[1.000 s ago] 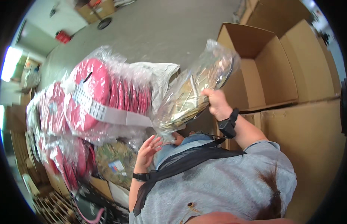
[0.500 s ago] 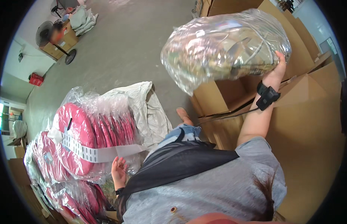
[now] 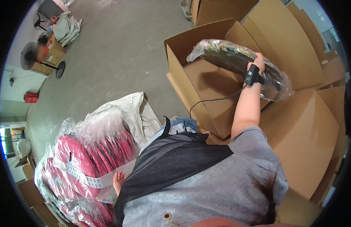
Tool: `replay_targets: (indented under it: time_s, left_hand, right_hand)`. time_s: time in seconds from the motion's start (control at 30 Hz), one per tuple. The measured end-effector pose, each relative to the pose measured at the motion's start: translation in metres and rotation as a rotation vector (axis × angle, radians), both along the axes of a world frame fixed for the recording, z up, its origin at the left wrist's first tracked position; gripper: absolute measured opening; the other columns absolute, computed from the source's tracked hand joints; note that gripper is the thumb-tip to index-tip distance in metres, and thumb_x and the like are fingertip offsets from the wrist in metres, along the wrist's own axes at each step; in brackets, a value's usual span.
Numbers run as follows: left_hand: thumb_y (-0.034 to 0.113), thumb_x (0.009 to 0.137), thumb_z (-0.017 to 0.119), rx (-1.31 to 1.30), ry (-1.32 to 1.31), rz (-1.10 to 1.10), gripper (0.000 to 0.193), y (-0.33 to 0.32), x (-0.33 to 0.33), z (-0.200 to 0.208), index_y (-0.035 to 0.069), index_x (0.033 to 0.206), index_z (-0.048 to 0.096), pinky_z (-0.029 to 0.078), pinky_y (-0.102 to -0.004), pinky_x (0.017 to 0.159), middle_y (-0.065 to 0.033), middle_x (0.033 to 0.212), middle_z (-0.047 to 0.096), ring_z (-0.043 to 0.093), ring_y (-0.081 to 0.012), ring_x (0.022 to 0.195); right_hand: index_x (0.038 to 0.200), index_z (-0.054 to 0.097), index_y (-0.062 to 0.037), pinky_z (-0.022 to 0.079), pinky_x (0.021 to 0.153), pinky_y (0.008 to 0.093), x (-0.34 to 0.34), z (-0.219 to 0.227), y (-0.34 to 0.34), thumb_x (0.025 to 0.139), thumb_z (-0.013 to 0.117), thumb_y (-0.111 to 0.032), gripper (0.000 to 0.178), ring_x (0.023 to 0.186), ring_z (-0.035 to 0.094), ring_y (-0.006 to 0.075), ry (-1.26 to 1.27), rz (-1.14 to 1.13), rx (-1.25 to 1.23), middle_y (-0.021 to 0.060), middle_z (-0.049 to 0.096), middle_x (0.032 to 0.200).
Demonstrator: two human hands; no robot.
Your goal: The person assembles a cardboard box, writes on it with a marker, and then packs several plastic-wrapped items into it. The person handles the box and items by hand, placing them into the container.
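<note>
Above the carton point(image 3: 194, 99), the right hand point(image 3: 259, 62) gripped a bagged bundle point(image 3: 236, 62), judged a one-handed carry; steady support seemed called for next. Left of the carton, the left hand point(image 3: 118, 178) appeared loosely open.

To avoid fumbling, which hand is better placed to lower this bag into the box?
Probably the right hand: it grips the bag over the box. The left hand is by the pink bundle.

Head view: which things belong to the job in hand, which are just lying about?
Job in hand:
dark greenish bundle in clear plastic, gripped by the right hand
open brown cardboard box beneath it
probably the pink rounded bundles in clear plastic near the left hand

Apparently just lying about:
black pedestal fan
boxy red item
crumpled pale sheeting
</note>
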State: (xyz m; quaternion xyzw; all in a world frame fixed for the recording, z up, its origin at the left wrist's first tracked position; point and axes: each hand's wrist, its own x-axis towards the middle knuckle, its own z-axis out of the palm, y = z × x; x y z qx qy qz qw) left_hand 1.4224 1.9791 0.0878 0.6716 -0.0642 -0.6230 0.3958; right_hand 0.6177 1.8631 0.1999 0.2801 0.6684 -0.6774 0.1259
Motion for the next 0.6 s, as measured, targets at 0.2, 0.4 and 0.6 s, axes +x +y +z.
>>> replay_targets:
  time_s: [0.2,0.4,0.6]
  left_hand:
    - [0.029,0.081,0.053,0.033,-0.11,-0.093,0.034,-0.023,-0.035,0.023,0.013,0.111,0.046,0.041,-0.0311,0.071,-0.0025,0.097,0.055,0.052,-0.0165,0.086]
    - [0.029,0.082,0.052,0.136,-0.146,-0.118,0.037,-0.027,-0.04,0.029,0.013,0.114,0.044,0.041,-0.034,0.072,-0.0039,0.101,0.055,0.052,-0.017,0.088]
    - [0.025,0.083,0.051,0.187,-0.175,-0.1,0.035,-0.034,-0.066,0.039,0.012,0.115,0.043,0.041,-0.032,0.071,-0.0045,0.101,0.055,0.053,-0.0166,0.088]
  right_hand:
    - [0.057,0.048,-0.0066,0.039,0.037,0.0304,-0.069,-0.08,-0.014,0.06,0.065,-0.032,0.031,0.038,0.047,0.0199,-0.041,0.121,-0.062,0.009,0.051,0.052]
    - [0.071,0.05,-0.003,0.045,0.046,0.0306,-0.07,-0.21,0.012,0.064,0.066,-0.035,0.036,0.048,0.052,0.0202,0.001,-0.022,-0.291,0.0088,0.053,0.06]
    - [0.118,0.038,-0.0001,0.024,0.094,0.0449,0.023,-0.302,0.05,0.081,0.046,-0.04,0.055,0.108,0.039,0.0258,-0.286,0.092,-0.539,0.0138,0.039,0.12]
